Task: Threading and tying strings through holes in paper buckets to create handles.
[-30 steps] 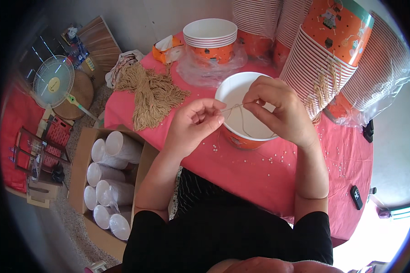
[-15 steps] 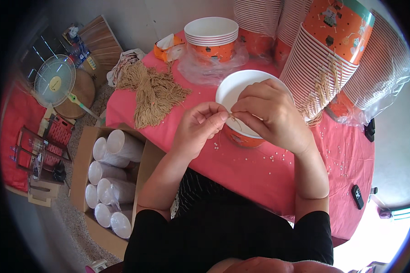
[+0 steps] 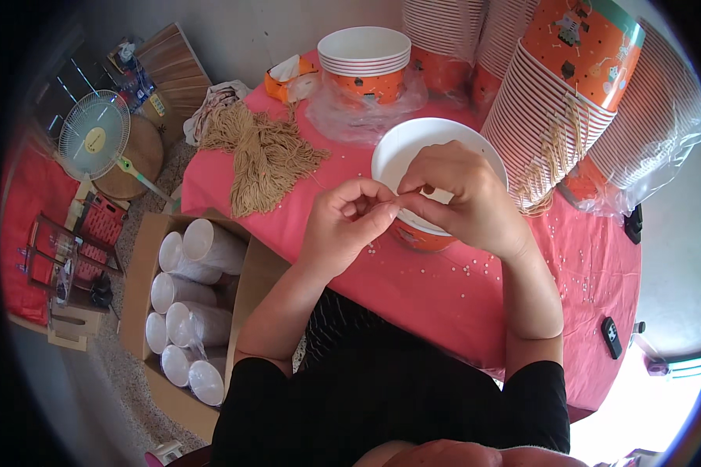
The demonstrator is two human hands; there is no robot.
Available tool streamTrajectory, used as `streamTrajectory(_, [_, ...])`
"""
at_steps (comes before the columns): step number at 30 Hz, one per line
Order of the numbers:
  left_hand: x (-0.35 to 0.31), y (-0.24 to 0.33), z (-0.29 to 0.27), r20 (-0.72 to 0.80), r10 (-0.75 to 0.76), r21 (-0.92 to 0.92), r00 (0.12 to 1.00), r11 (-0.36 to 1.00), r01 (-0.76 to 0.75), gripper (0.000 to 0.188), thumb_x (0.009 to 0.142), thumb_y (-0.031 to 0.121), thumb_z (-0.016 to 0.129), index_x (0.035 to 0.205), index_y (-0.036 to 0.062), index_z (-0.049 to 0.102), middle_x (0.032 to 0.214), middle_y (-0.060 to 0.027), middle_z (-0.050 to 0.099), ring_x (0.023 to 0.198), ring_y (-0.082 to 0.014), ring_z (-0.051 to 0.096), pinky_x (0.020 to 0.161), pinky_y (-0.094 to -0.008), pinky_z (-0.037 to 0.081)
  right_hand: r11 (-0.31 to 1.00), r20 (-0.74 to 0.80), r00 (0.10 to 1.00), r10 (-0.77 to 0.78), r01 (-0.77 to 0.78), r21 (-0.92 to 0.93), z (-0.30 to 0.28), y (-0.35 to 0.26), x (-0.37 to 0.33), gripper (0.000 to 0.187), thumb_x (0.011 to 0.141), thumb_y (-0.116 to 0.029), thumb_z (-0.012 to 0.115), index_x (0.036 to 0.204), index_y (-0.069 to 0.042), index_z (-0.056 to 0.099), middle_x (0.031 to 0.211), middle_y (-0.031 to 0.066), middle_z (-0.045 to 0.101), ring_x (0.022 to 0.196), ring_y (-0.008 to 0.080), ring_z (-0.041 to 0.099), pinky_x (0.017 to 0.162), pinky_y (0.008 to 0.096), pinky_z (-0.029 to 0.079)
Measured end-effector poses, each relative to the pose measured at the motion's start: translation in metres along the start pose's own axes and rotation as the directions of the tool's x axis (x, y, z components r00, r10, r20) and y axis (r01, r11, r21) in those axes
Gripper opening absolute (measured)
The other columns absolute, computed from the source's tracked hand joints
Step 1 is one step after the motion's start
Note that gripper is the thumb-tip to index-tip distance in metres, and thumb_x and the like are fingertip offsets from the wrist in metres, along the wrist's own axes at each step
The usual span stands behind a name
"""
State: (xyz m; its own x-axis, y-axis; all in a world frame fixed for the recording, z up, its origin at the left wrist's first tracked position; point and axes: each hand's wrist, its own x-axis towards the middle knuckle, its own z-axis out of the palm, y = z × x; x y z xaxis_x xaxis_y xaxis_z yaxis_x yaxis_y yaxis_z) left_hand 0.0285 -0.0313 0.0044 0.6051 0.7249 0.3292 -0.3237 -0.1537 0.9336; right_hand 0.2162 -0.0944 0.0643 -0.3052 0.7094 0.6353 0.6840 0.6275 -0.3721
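Evidently, fine fingertip work was in hand. The left hand (image 3: 349,226) and the right hand (image 3: 471,206) met over the eight o'clock side of the white-lined orange bucket (image 3: 389,159), which stood upright on the pink-covered tabletop (image 3: 389,280). Each grip was pinched, thumb tip against forefinger, apparently on string too fine to make out plainly; whether the fingers touched the bucket's rim, I could not tell.

From the bucket, a loose bundle of tan string (image 3: 276,159) lay between nine and ten o'clock. A short stack of buckets (image 3: 364,58) stood at eleven, and a tall leaning stack (image 3: 541,101), with tan strings (image 3: 557,156) hanging from its side, at two. Small white bits (image 3: 467,271) were scattered toward five.

The step looked like joining or knotting, though that was a judgement. The next move seemed to call for a steady pinch from the left while the right worked the strand.
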Motion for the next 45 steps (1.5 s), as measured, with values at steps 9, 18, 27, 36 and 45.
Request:
streamTrajectory(9, [0.005,-0.015,0.004,-0.044,0.483,0.308,0.874,0.839,-0.448,0.012,0.084,-0.005,0.068,0.091,0.0022,0.061,0.081,0.0005,0.059,0.06,-0.0006,0.042,0.052,-0.0176,0.033,0.868,0.19,0.938,0.291,-0.342,0.359,0.005,0.003,-0.002,0.01,0.09,-0.008,0.065,0.091,0.003,0.064,0.079,0.0029,0.063,0.077,0.0097,0.056,0.072,0.0248,0.045])
streamTrajectory(18, [-0.001,-0.012,0.003,-0.025,0.325,0.081,0.945,0.943,-0.322,0.01,0.089,-0.004,0.063,0.097,0.0,0.06,0.086,-0.0006,0.06,0.076,-0.0035,0.055,0.062,-0.0188,0.043,0.705,0.372,0.857,0.357,-0.508,0.495,0.0,0.001,0.002,0.014,0.092,-0.012,0.065,0.086,0.001,0.065,0.079,-0.0011,0.061,0.075,0.0049,0.051,0.067,0.0227,0.042])
streamTrajectory(27, [0.005,-0.007,-0.005,-0.023,-0.075,-0.307,0.997,0.949,0.065,0.01,0.091,0.012,0.061,0.095,0.0042,0.056,0.075,0.003,0.053,0.059,-0.0016,0.041,0.05,-0.0176,0.031,0.978,-0.063,0.992,0.113,-0.099,0.183,0.019,-0.007,0.004,0.019,0.074,0.001,0.075,0.086,-0.002,0.06,0.078,0.0055,0.064,0.08,0.0224,0.062,0.076,0.0331,0.049])
streamTrajectory(36, [0.005,-0.001,-0.008,0.073,-0.213,-0.502,0.974,0.837,0.221,0.01,0.092,0.016,0.06,0.093,0.006,0.058,0.072,0.0019,0.051,0.055,-0.0024,0.036,0.047,-0.0183,0.027,0.984,-0.08,0.996,0.045,-0.031,0.177,0.02,0.001,0.002,0.019,0.074,0.005,0.072,0.091,-0.003,0.068,0.084,0.0068,0.069,0.081,0.0218,0.064,0.078,0.0338,0.049])
streamTrajectory(45, [0.001,-0.01,-0.004,-0.039,-0.103,-0.448,0.994,0.891,0.075,0.008,0.093,0.012,0.063,0.096,0.0049,0.061,0.077,0.0005,0.056,0.055,-0.0008,0.038,0.046,-0.0168,0.027,0.995,-0.125,0.992,0.007,0.005,0.097,0.022,-0.002,0.002,0.019,0.074,0.005,0.072,0.091,-0.002,0.068,0.083,0.0085,0.069,0.08,0.0247,0.065,0.077,0.0347,0.05])
